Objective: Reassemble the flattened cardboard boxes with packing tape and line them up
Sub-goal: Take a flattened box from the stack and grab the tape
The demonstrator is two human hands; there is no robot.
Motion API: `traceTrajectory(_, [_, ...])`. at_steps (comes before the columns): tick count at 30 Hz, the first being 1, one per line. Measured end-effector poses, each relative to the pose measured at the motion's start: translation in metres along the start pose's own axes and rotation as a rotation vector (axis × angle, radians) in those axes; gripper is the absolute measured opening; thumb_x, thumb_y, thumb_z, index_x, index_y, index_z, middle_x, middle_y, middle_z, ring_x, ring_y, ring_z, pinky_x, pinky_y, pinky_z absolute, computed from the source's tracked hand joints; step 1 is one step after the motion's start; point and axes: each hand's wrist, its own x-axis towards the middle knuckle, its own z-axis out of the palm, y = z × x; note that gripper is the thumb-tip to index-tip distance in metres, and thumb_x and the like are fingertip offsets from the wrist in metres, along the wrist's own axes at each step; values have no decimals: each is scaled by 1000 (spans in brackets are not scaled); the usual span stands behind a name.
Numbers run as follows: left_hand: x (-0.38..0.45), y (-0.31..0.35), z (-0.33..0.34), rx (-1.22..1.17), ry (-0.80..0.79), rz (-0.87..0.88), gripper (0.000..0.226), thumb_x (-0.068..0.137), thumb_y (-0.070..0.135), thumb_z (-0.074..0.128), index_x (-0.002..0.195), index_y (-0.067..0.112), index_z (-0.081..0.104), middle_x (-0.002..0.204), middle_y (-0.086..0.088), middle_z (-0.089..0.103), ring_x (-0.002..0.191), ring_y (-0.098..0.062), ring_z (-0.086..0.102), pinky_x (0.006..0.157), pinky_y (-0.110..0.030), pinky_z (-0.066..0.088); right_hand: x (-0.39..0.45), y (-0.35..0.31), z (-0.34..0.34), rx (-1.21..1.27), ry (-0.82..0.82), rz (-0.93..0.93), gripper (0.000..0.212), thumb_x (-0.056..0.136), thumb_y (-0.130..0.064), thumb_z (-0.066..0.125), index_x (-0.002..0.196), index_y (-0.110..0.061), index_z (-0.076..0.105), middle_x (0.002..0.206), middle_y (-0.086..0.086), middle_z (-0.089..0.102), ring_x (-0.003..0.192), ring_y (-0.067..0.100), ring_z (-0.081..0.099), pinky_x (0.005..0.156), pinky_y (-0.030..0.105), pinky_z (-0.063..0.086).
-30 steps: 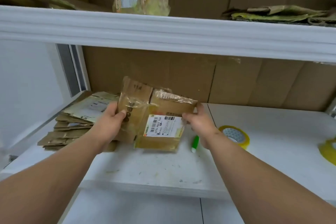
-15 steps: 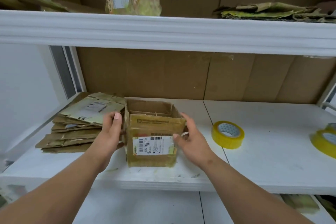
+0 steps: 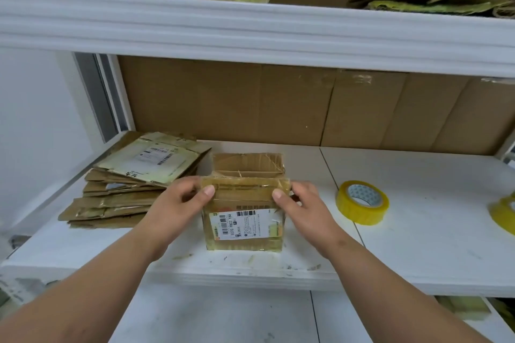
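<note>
You are gripping the box [image 3: 243,214] near the shelf's [image 3: 418,245] front edge, left hand [image 3: 178,203] and right hand [image 3: 303,205] pinching its near flap; folding step underway, tape roll [image 3: 362,205] likely needed next.

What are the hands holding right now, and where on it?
Both hands, left hand and right hand, grip the opened cardboard box at its near top flap's two corners.

I see a white shelf [image 3: 418,245] carrying an opened cardboard box [image 3: 243,220] upright near its front edge, with a stack of flattened boxes [image 3: 131,184] to its left. To the right lies a yellow tape roll [image 3: 361,205], and a second tape roll [image 3: 505,213] is cut off at the far right edge.
</note>
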Motion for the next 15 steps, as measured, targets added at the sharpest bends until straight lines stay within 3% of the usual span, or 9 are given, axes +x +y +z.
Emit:
traceTrajectory(3, [11, 0, 2, 45, 96, -47, 17, 93, 36, 65, 90, 22, 73, 109, 13, 66, 93, -10, 62, 82, -36, 50, 9, -5, 5, 32, 96, -3, 17, 93, -43, 60, 99, -27, 58, 115, -1, 54, 101, 10, 56, 84, 22, 44])
traceTrajectory(4, [14, 1, 3, 50, 126, -71, 12, 92, 32, 67, 92, 20, 70, 106, 7, 67, 90, -15, 62, 78, -34, 50, 12, -5, 6, 72, 105, 5, 15, 93, -37, 63, 102, -28, 55, 111, -2, 56, 98, 10, 58, 80, 22, 46])
traceTrajectory(6, [18, 2, 6, 29, 138, -90, 22, 90, 22, 71, 109, 17, 61, 102, -1, 63, 85, -19, 59, 69, -26, 45, 17, -5, 4, 139, 92, 30, 39, 90, -29, 69, 122, -31, 46, 112, -6, 52, 100, 12, 58, 85, 29, 52])
traceTrajectory(8, [22, 3, 5, -14, 99, -87, 52, 88, 16, 73, 132, 23, 46, 112, -4, 55, 98, -19, 58, 73, -20, 44, 22, -4, 0, 116, 59, 42, 72, 88, -29, 72, 145, -36, 28, 126, -12, 45, 111, 15, 54, 97, 39, 51])
traceTrajectory(10, [26, 5, 0, 23, 38, -62, 77, 88, 15, 73, 147, 36, 28, 128, 1, 48, 108, -14, 55, 85, -22, 47, 26, -5, -4, 104, -1, 34, 88, 89, -28, 72, 154, -41, 14, 144, -18, 33, 126, 14, 44, 105, 41, 45])
traceTrajectory(12, [32, 5, -5, 101, -40, -31, 94, 88, 17, 73, 153, 45, 13, 147, 12, 34, 128, -11, 44, 108, -35, 41, 29, -6, -7, 98, -80, 13, 91, 91, -25, 69, 155, -44, 7, 152, -22, 24, 136, 10, 33, 107, 37, 40])
traceTrajectory(15, [39, 9, -9, 206, -156, 6, 99, 87, 14, 73, 153, 50, 8, 154, 18, 23, 141, -8, 28, 119, -38, 28, 34, -10, -10, 58, -154, -13, 79, 87, -23, 68, 148, -48, 24, 149, -16, 37, 137, 10, 35, 110, 38, 39])
